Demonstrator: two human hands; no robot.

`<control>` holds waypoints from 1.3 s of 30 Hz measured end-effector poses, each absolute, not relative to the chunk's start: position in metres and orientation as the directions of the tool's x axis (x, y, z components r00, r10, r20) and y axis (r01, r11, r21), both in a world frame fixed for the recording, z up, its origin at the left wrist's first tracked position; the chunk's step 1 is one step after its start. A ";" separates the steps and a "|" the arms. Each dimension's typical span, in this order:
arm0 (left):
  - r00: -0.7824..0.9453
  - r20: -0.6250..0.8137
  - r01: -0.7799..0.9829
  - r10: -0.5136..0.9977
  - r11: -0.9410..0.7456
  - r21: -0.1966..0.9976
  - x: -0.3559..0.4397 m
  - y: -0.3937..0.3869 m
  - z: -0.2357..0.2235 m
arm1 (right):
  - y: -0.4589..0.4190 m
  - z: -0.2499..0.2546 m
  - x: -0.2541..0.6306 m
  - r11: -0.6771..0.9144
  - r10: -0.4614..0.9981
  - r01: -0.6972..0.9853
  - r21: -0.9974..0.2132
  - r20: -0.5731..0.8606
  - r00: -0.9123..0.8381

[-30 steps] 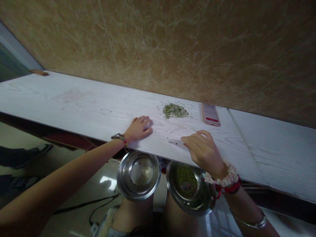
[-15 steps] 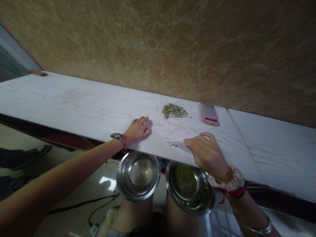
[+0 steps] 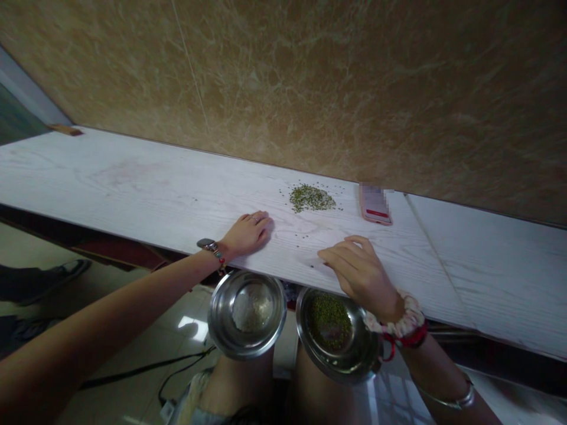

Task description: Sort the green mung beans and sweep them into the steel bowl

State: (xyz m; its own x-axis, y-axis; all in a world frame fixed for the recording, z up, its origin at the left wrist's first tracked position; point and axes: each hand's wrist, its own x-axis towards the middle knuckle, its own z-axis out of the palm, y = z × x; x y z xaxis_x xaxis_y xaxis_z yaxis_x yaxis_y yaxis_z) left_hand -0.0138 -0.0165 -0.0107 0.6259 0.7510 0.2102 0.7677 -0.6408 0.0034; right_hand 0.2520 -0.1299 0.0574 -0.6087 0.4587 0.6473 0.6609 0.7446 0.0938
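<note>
My left hand (image 3: 248,233) lies on the white wood-grain board (image 3: 146,183), holding nothing, its fingers loosely bent and resting near the beans. A loose pile of small green beans, which look like mung beans (image 3: 310,198), lies beyond it. My right hand (image 3: 361,268) hovers low at the board's front edge, fingers pressed together and pointing left; what is under the fingertips is hidden. A single dark bean (image 3: 312,266) lies just left of them. Below the edge, a steel bowl (image 3: 302,342) holds many green beans. A second steel bowl (image 3: 212,313) beside it contains whitish grains.
A phone (image 3: 375,213) in a pink case lies at the back, right of the pile. A brown wall (image 3: 283,88) rises behind the board. A person's shoe (image 3: 75,268) and a black cable (image 3: 146,367) show on the floor at left.
My right hand has moved a little left along the front edge. Several loose beans near its fingertips are no longer visible there; one remains. My left hand stays in place.
</note>
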 end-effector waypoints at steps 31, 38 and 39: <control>0.588 0.076 0.798 0.805 -0.593 0.109 0.009 -0.049 -0.010 | -0.176 0.078 0.287 0.775 0.591 0.627 -0.084 0.450 -0.670; 0.619 0.116 0.771 0.777 -0.629 0.098 0.005 -0.040 -0.005 | -0.150 0.074 0.287 0.734 0.546 0.679 -0.015 0.607 -0.577; 0.635 0.118 0.758 0.764 -0.645 0.098 0.004 -0.036 -0.003 | -0.143 0.071 0.287 0.710 0.550 0.704 -0.007 0.629 -0.549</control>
State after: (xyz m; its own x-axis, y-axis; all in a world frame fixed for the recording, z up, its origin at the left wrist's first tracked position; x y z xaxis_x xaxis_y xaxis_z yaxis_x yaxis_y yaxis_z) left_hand 0.0041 -0.0361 -0.0033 0.6346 0.7638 0.1177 0.7580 -0.6449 0.0981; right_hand 0.2869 -0.1429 0.0706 -0.5491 0.5501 0.6292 0.7039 0.7102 -0.0066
